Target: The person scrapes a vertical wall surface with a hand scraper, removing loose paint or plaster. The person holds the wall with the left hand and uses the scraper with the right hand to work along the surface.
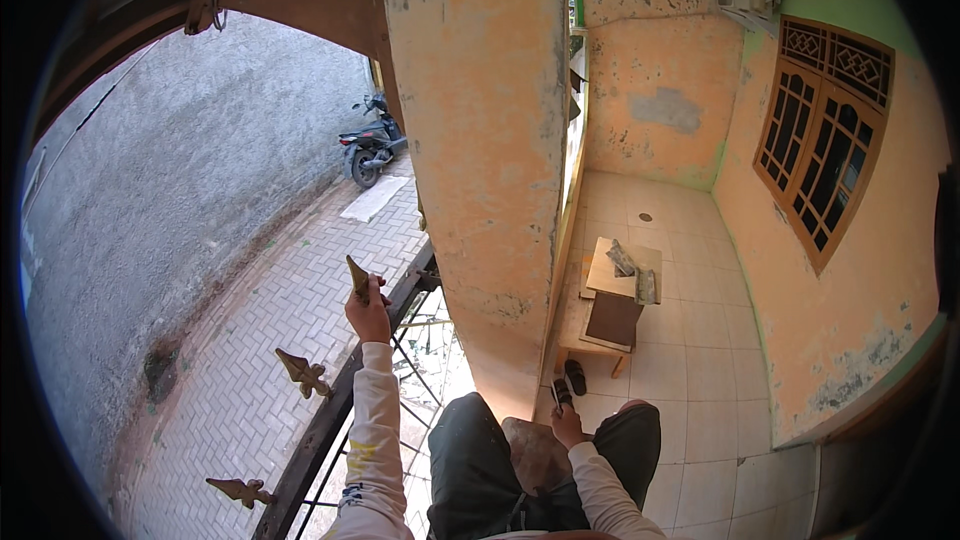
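My left hand (368,316) is closed around a gold spear-shaped finial (357,278) on top of a dark metal fence rail (338,410). Two more finials of that kind, one nearer (302,372) and one closest to me (240,490), stand along the rail. My right hand (567,427) is low beside my right knee, fingers curled round a slim object (556,398), its kind too small to make out. Between my knees shows a worn brownish flat surface (535,455), partly hidden by my legs.
A peeling orange pillar (475,160) rises right beyond the rail. To the right, a low wooden table (573,325) bears a box-like wooden piece (612,315); dark sandals (575,378) lie near it on tiles. Left, a motorbike (372,145) stands in a paved alley.
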A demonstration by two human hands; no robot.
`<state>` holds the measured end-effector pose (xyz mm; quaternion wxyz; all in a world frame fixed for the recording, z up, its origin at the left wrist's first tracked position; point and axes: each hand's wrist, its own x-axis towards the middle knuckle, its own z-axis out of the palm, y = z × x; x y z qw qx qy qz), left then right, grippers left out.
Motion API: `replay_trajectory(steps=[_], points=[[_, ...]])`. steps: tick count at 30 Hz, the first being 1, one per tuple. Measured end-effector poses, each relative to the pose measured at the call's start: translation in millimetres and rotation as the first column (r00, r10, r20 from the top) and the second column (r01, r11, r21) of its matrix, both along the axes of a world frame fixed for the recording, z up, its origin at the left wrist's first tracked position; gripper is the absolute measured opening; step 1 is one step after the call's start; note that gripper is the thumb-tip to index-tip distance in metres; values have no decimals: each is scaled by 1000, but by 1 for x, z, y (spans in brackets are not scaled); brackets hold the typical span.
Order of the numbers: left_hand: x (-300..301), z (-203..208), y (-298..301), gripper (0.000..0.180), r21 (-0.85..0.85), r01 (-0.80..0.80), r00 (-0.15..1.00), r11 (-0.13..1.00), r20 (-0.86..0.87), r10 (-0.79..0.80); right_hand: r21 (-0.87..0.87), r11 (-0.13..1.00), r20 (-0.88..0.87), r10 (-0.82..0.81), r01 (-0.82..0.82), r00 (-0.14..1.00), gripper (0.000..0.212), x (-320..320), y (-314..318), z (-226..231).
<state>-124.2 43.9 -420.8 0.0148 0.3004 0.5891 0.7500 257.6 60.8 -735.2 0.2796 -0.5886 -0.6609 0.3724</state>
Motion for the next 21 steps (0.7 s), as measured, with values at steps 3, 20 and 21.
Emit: replay_trajectory(steps=[3,20,21], points=[[-1,-1,1,28,3,-1,1000,1000,-6,1,19,1000,-1,-3,3,1000,26,0,1,-5],[-3,-3,2,29,6,-4,1000,1000,-13,4,15,1000,10,20,-20,1000,27,5,3,-15],[-2,-3,1,29,4,-5,1000,1000,-18,5,21,1000,13,19,-20,1000,27,5,4,-17]])
